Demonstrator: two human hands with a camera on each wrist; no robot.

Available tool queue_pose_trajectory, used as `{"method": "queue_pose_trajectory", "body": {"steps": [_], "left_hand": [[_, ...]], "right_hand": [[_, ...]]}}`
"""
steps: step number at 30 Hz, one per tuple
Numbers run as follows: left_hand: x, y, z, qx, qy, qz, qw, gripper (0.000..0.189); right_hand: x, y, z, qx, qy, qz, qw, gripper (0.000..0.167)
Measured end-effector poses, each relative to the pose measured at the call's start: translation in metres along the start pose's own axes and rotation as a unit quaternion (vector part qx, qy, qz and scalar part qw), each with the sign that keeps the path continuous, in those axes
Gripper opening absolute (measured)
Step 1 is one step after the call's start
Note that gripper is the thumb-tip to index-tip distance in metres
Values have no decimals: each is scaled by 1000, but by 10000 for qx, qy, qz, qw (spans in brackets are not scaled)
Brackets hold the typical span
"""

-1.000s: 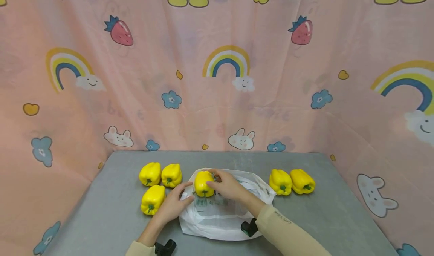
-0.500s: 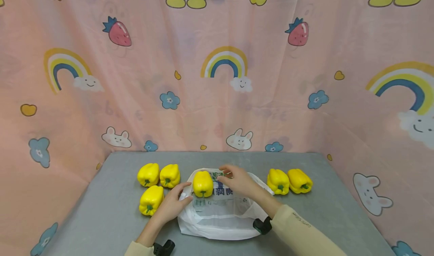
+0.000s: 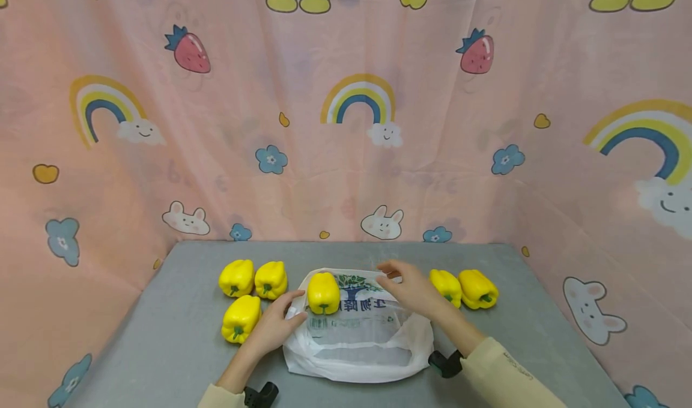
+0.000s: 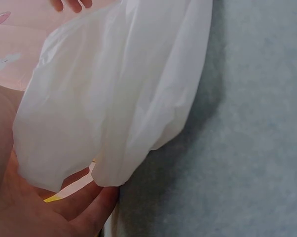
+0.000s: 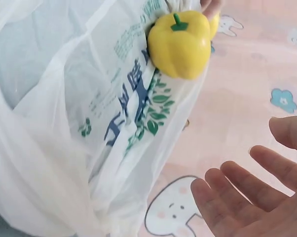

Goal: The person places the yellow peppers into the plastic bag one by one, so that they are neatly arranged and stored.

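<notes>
Yellow and glossy, the bell pepper [image 3: 323,292] (green stem [image 3: 324,310] toward the person) is free of the right hand [image 3: 409,288], which gripped it a second ago and has moved rightward, fingers parted, holding nothing. It sits in the mouth of the white plastic bag [image 3: 351,369], at its left. The left hand [image 3: 276,324] touches the bag's left edge, thumb and fingers spread apart.

2 cream sleeves [image 3: 500,378] with small dark lettering [image 3: 518,366] on the right, 2 black wrist-worn devices [image 3: 446,365].
</notes>
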State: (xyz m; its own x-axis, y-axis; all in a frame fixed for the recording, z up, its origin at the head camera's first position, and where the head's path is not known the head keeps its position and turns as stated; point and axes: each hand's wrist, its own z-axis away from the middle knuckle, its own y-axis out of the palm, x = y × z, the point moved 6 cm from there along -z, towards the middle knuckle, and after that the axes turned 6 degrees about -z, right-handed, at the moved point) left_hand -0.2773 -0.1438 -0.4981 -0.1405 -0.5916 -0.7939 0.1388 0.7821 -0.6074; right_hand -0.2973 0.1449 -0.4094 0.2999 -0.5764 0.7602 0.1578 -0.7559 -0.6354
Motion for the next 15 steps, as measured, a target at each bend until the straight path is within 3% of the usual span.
{"method": "queue_pose_trajectory", "body": {"steps": [15], "left_hand": [[3, 2, -1, 36, -32, 47, 10000, 50]], "right_hand": [[-25, -57, 23, -790, 85, -34, 9968, 45]]}}
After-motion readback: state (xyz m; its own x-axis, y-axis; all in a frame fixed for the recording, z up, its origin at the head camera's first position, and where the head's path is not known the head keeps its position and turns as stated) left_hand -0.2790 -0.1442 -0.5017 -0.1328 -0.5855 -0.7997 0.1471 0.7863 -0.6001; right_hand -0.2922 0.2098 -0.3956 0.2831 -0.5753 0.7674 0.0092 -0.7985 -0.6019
